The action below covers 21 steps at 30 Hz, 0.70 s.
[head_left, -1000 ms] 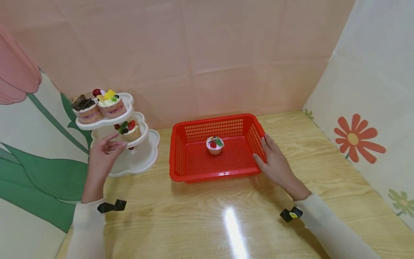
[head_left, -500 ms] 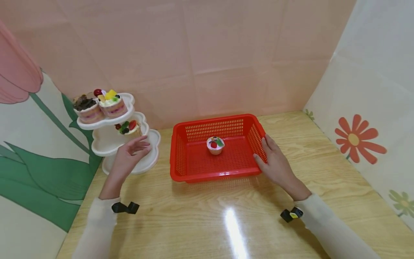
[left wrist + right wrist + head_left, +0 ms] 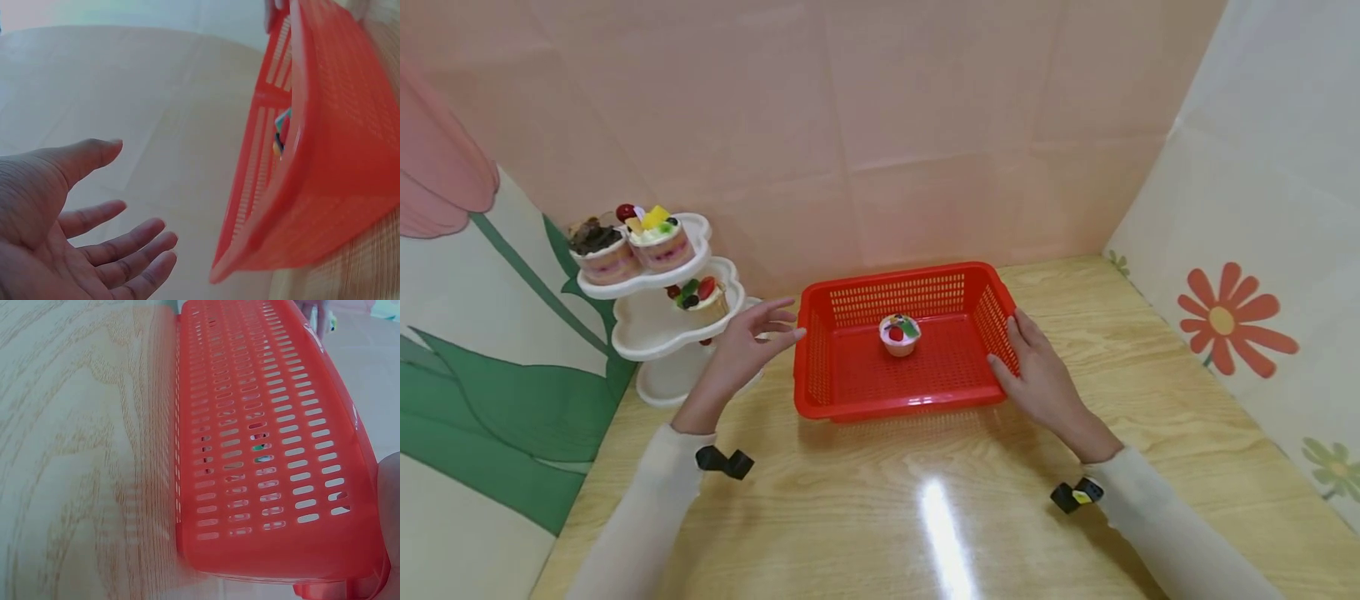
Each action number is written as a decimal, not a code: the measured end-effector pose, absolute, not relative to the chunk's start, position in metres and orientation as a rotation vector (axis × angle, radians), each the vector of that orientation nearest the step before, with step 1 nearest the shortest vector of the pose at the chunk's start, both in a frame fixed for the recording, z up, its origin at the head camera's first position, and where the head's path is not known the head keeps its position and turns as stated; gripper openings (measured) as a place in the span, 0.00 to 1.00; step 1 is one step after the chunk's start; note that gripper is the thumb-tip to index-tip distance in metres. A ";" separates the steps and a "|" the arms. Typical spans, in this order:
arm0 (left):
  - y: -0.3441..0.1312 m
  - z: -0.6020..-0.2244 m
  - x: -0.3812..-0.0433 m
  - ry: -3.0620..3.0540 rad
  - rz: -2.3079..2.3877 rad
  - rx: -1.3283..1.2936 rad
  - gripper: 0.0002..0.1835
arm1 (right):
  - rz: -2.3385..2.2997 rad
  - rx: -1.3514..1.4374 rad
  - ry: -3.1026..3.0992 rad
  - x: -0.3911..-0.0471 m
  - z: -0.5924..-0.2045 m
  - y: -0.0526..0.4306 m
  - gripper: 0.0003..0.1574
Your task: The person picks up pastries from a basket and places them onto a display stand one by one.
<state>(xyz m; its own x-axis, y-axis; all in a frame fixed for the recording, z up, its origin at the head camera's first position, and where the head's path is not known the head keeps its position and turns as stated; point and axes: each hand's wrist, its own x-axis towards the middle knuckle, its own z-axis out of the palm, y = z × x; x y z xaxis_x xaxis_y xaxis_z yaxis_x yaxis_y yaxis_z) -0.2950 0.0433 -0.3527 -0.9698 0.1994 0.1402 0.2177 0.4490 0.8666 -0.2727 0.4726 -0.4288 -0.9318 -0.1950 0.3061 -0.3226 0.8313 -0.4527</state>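
Observation:
My left hand (image 3: 752, 337) hovers just left of the red plastic basket (image 3: 887, 410), thumb and fingers apart with nothing between them. In the left wrist view its palm and spread fingers show beside the basket's wall. My right hand (image 3: 1037, 375) holds the basket by its right rim, with the thumb toward the near corner. Inside the basket stands a small toy cupcake (image 3: 898, 337) with a strawberry and green leaf on top. Only bits of it show through the slots in the right wrist view.
A white three-tier cake stand (image 3: 647, 325) is at the left. Its top tier bears a chocolate-topped cake cup (image 3: 602, 254) and a fruit-topped cake cup (image 3: 658, 242); a fruit tart (image 3: 703, 304) sits one tier below. Behind the wooden table (image 3: 850, 500) rises a pink wall.
My left hand has moved right, from beside the stand's middle tier to the basket's left rim, carrying nothing. The right hand, basket and cupcake stay where they were.

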 end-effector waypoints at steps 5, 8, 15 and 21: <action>0.062 -0.346 -0.306 -2.672 -1.698 -0.426 0.30 | 0.746 0.391 -2.767 -0.273 -0.428 0.473 0.46; 0.069 -0.344 -0.313 -2.676 -1.736 -0.447 0.29 | 0.743 0.388 -2.770 -0.273 -0.428 0.473 0.46; 0.087 -0.341 -0.329 -2.708 -1.758 -0.523 0.31 | 0.740 0.391 -2.762 -0.274 -0.428 0.473 0.46; 0.099 -0.346 -0.345 -2.653 -1.853 -0.699 0.30 | 0.737 0.395 -2.773 -0.274 -0.428 0.473 0.46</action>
